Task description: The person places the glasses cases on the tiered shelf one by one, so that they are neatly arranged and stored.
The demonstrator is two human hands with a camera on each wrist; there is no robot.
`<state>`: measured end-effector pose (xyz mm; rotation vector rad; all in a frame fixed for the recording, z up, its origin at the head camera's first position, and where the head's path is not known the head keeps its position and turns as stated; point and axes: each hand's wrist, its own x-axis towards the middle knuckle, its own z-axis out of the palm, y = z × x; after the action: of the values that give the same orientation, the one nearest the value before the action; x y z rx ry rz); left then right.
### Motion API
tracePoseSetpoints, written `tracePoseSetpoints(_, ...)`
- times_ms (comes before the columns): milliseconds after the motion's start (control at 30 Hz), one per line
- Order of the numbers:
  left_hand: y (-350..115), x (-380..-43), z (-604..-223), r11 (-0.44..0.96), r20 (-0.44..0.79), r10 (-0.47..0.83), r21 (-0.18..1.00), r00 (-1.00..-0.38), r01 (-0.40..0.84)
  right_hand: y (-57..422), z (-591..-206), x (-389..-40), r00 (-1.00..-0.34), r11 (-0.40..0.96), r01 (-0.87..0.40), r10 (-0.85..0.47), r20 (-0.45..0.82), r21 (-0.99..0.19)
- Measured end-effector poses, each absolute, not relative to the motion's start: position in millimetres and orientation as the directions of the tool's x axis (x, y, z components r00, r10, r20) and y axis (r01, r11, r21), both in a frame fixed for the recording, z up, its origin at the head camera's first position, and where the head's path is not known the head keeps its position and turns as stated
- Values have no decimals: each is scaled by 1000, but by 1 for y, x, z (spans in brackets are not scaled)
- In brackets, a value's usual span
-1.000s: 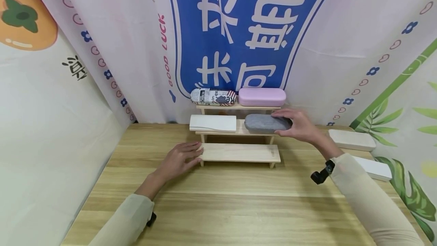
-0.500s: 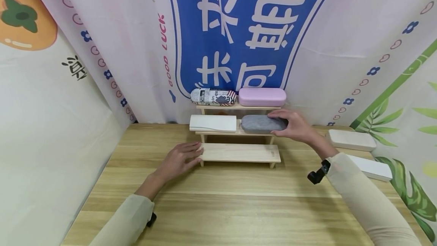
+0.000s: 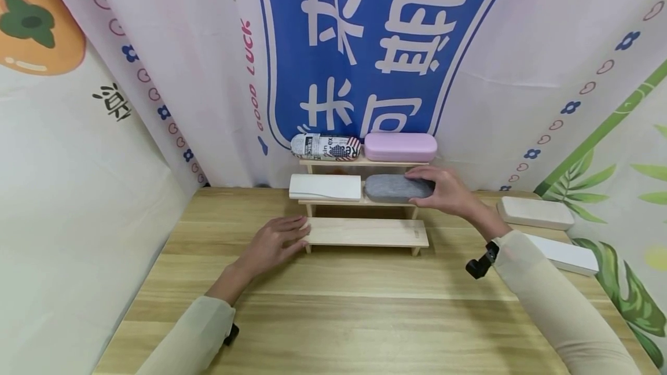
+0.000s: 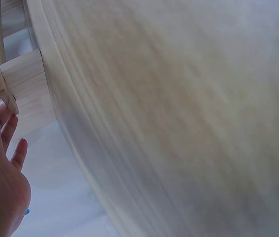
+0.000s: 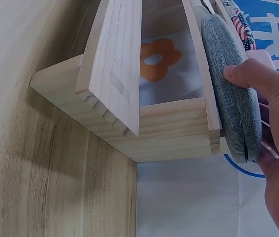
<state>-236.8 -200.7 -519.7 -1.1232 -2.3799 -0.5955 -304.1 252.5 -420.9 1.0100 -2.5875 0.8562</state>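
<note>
A three-tier wooden display stand (image 3: 365,232) stands on the table. My right hand (image 3: 447,191) grips the right end of a grey fabric glasses case (image 3: 388,188) on the middle tier, thumb in front and fingers behind. In the right wrist view the thumb presses the grey case (image 5: 223,79) along its side. Left of it on that tier lies a white glasses case (image 3: 325,186), its near end close to the grey one. My left hand (image 3: 273,243) holds the left end of the bottom tier; in the left wrist view its fingers (image 4: 9,131) lie around the board's end.
On the top tier sit a newsprint-patterned glasses case (image 3: 325,147) and a pink glasses case (image 3: 400,147). Two more pale cases, an off-white one (image 3: 538,213) and a white one (image 3: 565,255), lie at the table's right side. A printed curtain (image 3: 219,103) hangs right behind the stand.
My right hand has slid the grey glasses case leftward along the middle tier, closer to the white one. The left hand has stayed at the stand's bottom tier.
</note>
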Motion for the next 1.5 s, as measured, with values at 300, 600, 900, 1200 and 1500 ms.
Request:
tracePoseSetpoints(300, -201, -237, -517, 583, 550, 604, 188, -576, 790, 252, -420, -307, -712, 598, -702, -578, 399, -387)
tracePoseSetpoints(600, -201, -236, -516, 597, 519, 609, 198, -600, 777, 253, -424, -311, -655, 561, -755, -608, 448, -341)
tracePoseSetpoints(900, -200, -237, -515, 587, 533, 613, 187, -584, 787, 254, -425, -310, -613, 532, -786, -608, 504, -314)
tracePoseSetpoints(1200, -198, -236, -514, 599, 509, 615, 195, -602, 777, 261, -424, -302, -623, 548, -775, -581, 523, -315)
tracePoseSetpoints(1500, -198, -235, -512, 592, 516, 618, 192, -593, 783, 278, -422, -291, -632, 527, -766, -515, 579, -368)
